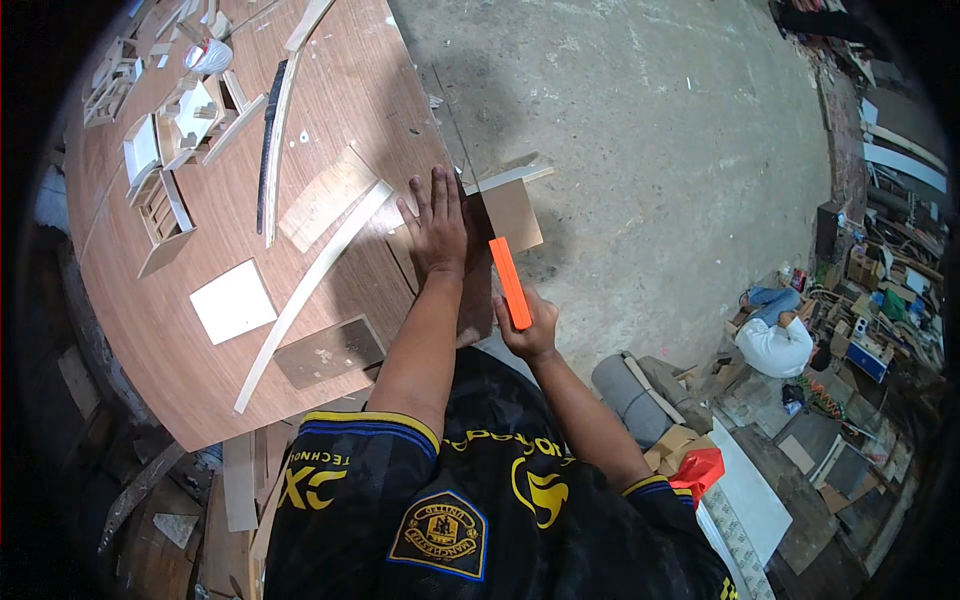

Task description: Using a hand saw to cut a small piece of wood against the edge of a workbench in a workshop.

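Observation:
My left hand (440, 232) presses flat near the table's right edge, fingers stretched out, on a dark brown board (476, 290) that reaches past the edge. In my right hand (533, 326), just off that edge, the fingers are wrapped round the lower end of a bright orange bar-shaped tool (508, 275). It tilts up and to the left; whether it has a blade I cannot make out. Beyond its upper end a light brown panel (515, 215) shows past the table edge. A long, curved pale wood strip (315, 275) lies left of my left hand.
On the wooden table (150, 330) lie a white square panel (233, 301), a brown rectangular board (330, 352), a dark strip (270, 150) and small wooden frames (165, 215). A white cup (208, 56) stands far left. Another person (775, 340) crouches at right beside scattered scrap.

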The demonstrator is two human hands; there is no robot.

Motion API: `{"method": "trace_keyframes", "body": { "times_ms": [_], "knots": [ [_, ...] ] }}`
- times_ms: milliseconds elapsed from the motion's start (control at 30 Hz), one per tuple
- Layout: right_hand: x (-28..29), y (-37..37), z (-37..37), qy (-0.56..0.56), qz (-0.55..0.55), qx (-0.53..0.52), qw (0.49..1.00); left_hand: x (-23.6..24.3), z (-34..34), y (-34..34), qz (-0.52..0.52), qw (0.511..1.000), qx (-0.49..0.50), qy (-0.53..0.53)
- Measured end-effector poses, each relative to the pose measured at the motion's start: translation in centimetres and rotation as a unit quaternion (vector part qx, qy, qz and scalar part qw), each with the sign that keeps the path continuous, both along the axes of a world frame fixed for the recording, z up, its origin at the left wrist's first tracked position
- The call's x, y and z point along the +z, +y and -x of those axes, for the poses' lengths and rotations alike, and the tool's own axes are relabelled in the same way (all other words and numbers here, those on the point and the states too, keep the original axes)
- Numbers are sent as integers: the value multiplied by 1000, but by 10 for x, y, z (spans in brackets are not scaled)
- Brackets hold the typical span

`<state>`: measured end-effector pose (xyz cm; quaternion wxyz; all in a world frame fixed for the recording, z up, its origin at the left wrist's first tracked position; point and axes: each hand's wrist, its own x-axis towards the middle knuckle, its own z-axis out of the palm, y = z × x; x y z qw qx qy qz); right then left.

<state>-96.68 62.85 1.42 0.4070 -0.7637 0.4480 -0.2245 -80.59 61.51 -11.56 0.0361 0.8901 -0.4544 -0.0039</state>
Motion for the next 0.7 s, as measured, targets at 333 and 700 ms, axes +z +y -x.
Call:
{"method": "trace_keyframes", "body": {
  "times_ms": [333,700],
  "knots": [
    [-36,18,28,-32,57,1,998,16,-1,-7,-209,976,-22,-51],
    [-48,25,39,-9,111,-14,994,22,-4,-8,-252,967,-29,-31]
  ]
}}
